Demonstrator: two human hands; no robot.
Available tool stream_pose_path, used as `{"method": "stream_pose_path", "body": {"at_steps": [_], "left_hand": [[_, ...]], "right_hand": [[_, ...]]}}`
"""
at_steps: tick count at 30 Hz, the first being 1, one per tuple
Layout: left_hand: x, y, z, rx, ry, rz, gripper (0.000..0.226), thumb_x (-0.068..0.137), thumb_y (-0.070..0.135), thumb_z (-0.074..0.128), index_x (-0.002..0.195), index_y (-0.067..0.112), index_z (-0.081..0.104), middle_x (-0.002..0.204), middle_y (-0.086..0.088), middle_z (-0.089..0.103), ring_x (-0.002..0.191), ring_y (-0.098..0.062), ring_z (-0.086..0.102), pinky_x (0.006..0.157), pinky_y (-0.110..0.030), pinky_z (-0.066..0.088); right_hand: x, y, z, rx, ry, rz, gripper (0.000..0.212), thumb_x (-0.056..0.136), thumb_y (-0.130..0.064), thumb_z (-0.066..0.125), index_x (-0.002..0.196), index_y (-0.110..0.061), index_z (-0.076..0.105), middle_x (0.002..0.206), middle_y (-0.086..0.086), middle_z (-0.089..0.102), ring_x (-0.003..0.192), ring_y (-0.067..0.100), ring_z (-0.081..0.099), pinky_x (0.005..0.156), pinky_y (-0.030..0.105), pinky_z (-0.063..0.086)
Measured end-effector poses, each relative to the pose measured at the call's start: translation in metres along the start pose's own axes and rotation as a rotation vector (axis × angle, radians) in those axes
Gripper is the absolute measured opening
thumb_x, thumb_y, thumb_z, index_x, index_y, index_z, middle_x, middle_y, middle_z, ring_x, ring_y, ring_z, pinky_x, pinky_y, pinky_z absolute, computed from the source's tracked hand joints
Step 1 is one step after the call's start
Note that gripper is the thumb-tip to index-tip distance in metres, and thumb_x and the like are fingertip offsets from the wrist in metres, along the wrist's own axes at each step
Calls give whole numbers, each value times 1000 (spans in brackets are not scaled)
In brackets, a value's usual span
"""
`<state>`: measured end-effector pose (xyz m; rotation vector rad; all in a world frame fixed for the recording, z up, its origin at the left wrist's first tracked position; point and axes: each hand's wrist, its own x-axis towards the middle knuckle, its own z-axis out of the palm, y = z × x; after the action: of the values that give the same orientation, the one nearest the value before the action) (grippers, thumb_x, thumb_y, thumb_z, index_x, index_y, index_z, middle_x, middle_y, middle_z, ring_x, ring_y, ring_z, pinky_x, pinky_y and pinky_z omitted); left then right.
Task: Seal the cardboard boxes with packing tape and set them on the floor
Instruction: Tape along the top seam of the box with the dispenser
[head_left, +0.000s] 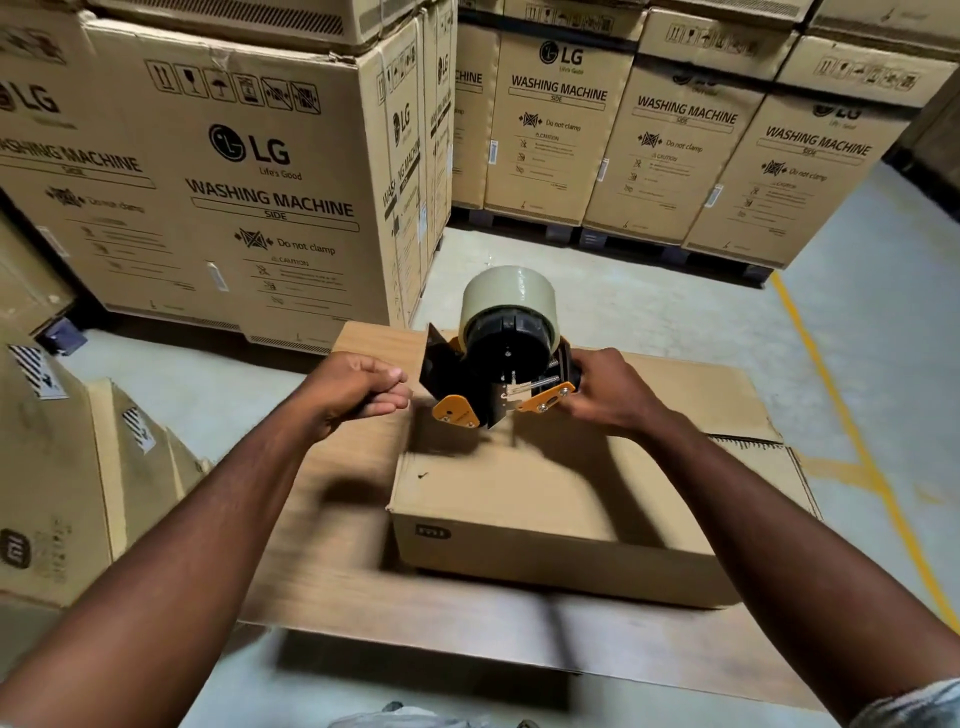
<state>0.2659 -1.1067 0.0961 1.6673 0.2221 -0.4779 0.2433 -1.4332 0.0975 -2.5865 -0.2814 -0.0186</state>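
Cardboard is filling the view. A low cardboard box is sitting on the brown desk in the middle of the scene, with a small dark logo on its near side. Whether its top seam is carrying any tape, I cannot tell.

Above the far left part of that box, the right hand is holding up a black and orange tape dispenser. Its grip is wrapping round the handle on the dispenser's right side. A fat roll of pale packing tape is riding on top of the dispenser, and the orange parts are pointing down toward the box.

Just left of the dispenser, the left hand is hovering over the desk. Its grip is pressed together, fingers curled in and thumb lying against the forefinger. Whether a tape end is sitting between them, I cannot tell.

Tall LG washing machine cartons are standing stacked at the far left and along the far right. Smaller cartons are crowding the near left. A yellow line is running along the grey floor on the right.
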Motion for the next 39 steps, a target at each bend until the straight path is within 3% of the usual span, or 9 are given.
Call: {"method": "stream_pose_path", "body": {"at_steps": [7, 17, 20, 24, 27, 30, 32, 34, 39], "left_hand": [[26, -13, 1, 112, 56, 40, 12, 97, 8, 62, 98, -1, 69, 85, -16, 74, 62, -8, 70, 56, -16, 56], [43, -44, 17, 344, 241, 147, 14, 97, 14, 61, 86, 8, 68, 76, -10, 73, 59, -13, 62, 54, -21, 50], [50, -61, 23, 216, 142, 61, 21, 100, 28, 55, 94, 10, 65, 82, -8, 68, 68, -16, 59, 63, -26, 48], [51, -88, 31, -280, -49, -218, 44, 98, 48, 53, 114, 10, 67, 109, -16, 71, 94, -30, 65, 94, -48, 53], [49, -101, 40, -176, 20, -253, 39, 99, 43, 55, 103, 9, 74, 98, -16, 76, 90, -32, 69, 86, -45, 56], [53, -100, 45, -12, 262, -123, 20, 94, 24, 63, 106, 10, 71, 95, -6, 74, 90, -29, 70, 73, -32, 54], [54, -88, 43, -75, 425, 24, 20, 94, 16, 63, 113, 17, 64, 106, 0, 69, 100, -23, 67, 81, -35, 56], [50, -75, 47, -84, 434, 165, 18, 94, 19, 64, 111, 24, 62, 108, 4, 66, 102, -16, 65, 89, -38, 56], [45, -72, 55, 107, 352, 263, 28, 89, 10, 71, 100, 33, 59, 116, 6, 65, 99, -4, 60, 76, -24, 52]], "right_hand": [[10, 12, 4, -32, -38, 54, 22, 78, -31, 76, 96, -18, 74, 77, -3, 71, 73, 22, 67, 66, 36, 52], [14, 14, 18, -149, -100, 7, 36, 80, -47, 69, 101, -19, 69, 82, 3, 69, 71, 26, 61, 63, 37, 50], [17, 20, 23, -159, -103, 1, 37, 78, -50, 62, 100, -21, 67, 79, 1, 68, 68, 25, 60, 58, 33, 44], [18, 22, 24, -179, -87, -16, 30, 81, -45, 63, 100, -22, 67, 81, 0, 68, 68, 23, 57, 57, 31, 36], [17, 24, 27, -176, -85, -5, 22, 83, -43, 67, 94, -24, 66, 79, -2, 69, 67, 22, 58, 55, 33, 42], [20, 24, 25, -137, -145, 56, 21, 79, -43, 71, 73, -25, 62, 66, -5, 64, 62, 19, 57, 56, 33, 44], [22, 25, 23, -57, -203, 102, 28, 77, -35, 76, 60, -25, 56, 55, -7, 57, 54, 12, 50, 53, 31, 38], [24, 25, 21, -2, -248, 109, 32, 77, -33, 78, 55, -24, 57, 48, -9, 54, 46, 6, 43, 49, 25, 34], [26, 20, 18, 18, -264, 66, 35, 79, -39, 79, 50, -37, 59, 46, -16, 52, 46, 4, 45, 46, 18, 32]]}}
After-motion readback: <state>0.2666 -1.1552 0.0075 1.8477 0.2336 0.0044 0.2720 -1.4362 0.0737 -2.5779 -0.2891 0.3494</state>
